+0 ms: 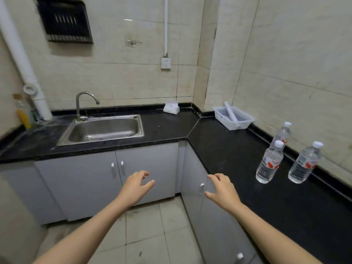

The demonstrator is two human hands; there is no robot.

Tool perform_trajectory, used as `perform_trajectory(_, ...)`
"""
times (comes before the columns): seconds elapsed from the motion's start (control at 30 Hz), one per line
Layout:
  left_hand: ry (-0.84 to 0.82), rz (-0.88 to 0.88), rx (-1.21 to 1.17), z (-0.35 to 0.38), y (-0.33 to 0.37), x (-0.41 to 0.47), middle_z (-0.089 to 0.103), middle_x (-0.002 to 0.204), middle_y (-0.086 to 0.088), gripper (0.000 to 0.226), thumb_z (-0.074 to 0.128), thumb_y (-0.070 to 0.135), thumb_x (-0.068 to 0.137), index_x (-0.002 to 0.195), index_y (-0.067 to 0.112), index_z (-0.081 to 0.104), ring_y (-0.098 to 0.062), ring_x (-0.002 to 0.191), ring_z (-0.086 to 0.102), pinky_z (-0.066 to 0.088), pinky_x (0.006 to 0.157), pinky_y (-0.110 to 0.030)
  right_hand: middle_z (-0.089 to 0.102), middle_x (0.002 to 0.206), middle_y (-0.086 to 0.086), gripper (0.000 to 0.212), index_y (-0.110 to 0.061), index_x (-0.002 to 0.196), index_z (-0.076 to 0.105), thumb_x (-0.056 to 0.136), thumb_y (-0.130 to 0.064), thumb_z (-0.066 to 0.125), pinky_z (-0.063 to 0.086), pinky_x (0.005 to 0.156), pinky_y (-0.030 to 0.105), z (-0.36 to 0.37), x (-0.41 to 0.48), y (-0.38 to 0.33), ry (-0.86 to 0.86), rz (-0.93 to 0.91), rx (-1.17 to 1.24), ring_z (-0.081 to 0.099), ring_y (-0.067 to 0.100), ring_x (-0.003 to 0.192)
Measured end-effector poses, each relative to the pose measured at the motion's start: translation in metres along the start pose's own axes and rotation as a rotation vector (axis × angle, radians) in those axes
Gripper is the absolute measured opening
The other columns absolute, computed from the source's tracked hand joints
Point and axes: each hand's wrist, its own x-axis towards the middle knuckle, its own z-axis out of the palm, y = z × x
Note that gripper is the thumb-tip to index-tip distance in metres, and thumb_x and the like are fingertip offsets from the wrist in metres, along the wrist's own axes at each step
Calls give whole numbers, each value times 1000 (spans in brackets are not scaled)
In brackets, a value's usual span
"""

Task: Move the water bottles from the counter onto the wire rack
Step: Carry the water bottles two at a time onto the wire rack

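Three clear water bottles with white caps and red-and-white labels stand upright on the black counter [238, 149] at the right: a near one [269, 164], one beside it closer to the wall [304, 162], and a third [282, 133] behind them. A black wire rack [64, 21] hangs on the wall at the upper left, above the sink. My left hand [136, 185] and my right hand [222, 190] are held out in front of the cabinets with fingers loosely curled, holding nothing. The right hand is left of the bottles and below counter height.
A steel sink [102, 128] with a tap [83, 103] is set in the counter at the left. A white basket [233, 118] holding a white roll stands in the corner, with a white packet [171, 107] by the back wall. Grey cabinet doors [146, 168] line the floor space.
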Motion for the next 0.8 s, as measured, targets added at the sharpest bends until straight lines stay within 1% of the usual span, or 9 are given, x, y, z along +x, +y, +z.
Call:
perform_trajectory(0.1,-46,-3,47,14,-14,51,51,131,-9,44,51,36,89,126,14,47,-23,120,47,41,98,-34,31,144,10,61,-20,138,32,84,-35,56,29,107,35,13,40,13,-19,-9,-136,27,25,134)
perform_trajectory(0.23,-85,64,6,26,-17,136,51,131,-9,43,51,36,89,125,13,47,-24,120,47,40,97,-33,28,146,11,62,-22,139,30,84,-37,55,27,108,36,20,98,25,-10,42,-205,24,27,136)
perform_trajectory(0.47,-240,257,-23,47,16,275,51,131,-11,44,52,33,89,126,11,47,-24,121,47,37,99,-33,28,146,13,61,-20,138,32,84,-34,56,26,109,37,3,168,45,119,254,-229,24,27,137)
perform_trajectory(0.57,-315,286,-59,74,31,310,53,128,-13,43,53,32,89,125,9,49,-26,120,48,38,99,-35,35,142,17,61,-16,135,39,81,-31,62,30,107,40,1,171,60,136,356,-264,31,31,134)
perform_trajectory(0.6,-356,292,-66,86,36,314,53,127,-14,43,53,32,89,125,9,49,-27,119,48,38,99,-35,42,136,21,61,-13,131,45,76,-29,67,36,103,43,4,169,66,140,373,-276,38,34,129)
perform_trajectory(0.63,-397,303,-71,100,40,318,53,127,-14,42,54,31,89,124,9,50,-27,119,49,39,99,-34,51,127,23,62,-11,124,52,69,-27,74,43,96,46,7,166,75,138,373,-293,48,37,120)
perform_trajectory(0.7,-483,333,-71,126,52,323,54,127,-13,42,54,31,88,124,9,50,-26,119,49,39,100,-33,64,104,22,64,-10,106,64,49,-28,86,54,74,46,9,163,92,141,433,-307,64,38,96)
perform_trajectory(0.73,-519,346,-72,138,59,326,54,126,-13,43,54,32,88,124,9,50,-25,118,49,38,99,-32,66,98,20,64,-11,101,66,44,-28,88,55,67,44,6,162,100,166,460,-320,67,36,89)
perform_trajectory(0.8,-565,378,-71,158,77,337,53,124,-11,42,53,32,88,124,10,50,-25,115,50,38,96,-30,66,98,20,62,-10,100,66,45,-24,88,55,66,43,-5,164,117,262,482,-315,67,36,86)
